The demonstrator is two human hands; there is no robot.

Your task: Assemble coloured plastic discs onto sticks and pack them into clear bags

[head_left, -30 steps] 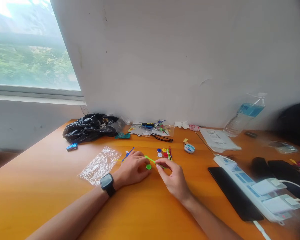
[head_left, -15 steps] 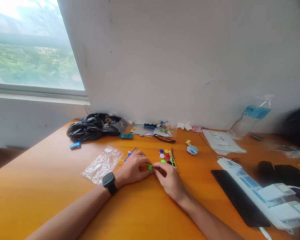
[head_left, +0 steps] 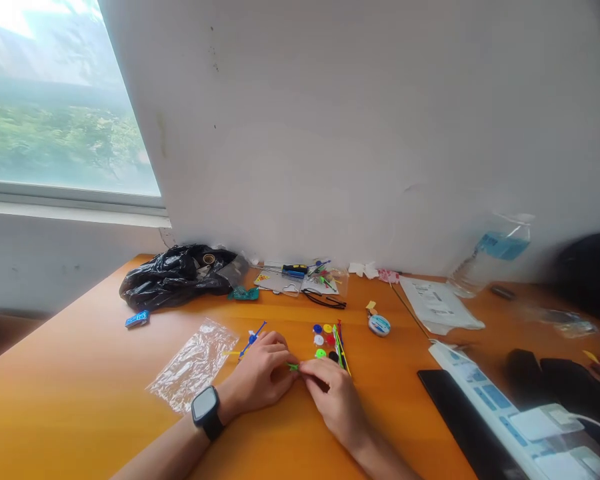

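My left hand [head_left: 260, 373] and my right hand [head_left: 336, 399] meet low over the table, fingertips close together. Between them is a small green plastic piece [head_left: 293, 367], mostly covered by the fingers; its exact kind is hidden. Both hands are closed on it in a pinch. Just beyond the left hand lies a blue plastic stick [head_left: 253, 339] with a yellow stick crossing near it. Beyond the right hand are several coloured round discs [head_left: 319, 340], in blue, yellow, white, red, green and black. A bundle of thin coloured sticks [head_left: 341, 343] lies beside the discs.
A crinkled clear plastic bag [head_left: 193, 367] lies left of my hands. Behind stand a black plastic bag [head_left: 175, 277], a blue packet [head_left: 137, 319] and dark glasses [head_left: 324, 299]. To the right are a round white-blue case [head_left: 379, 325], a power strip [head_left: 480, 387] and a water bottle [head_left: 490, 257].
The whole scene sits lower and slightly left in view, as the camera has tilted. My hands stay together on the green piece, which is now more covered by my fingers.
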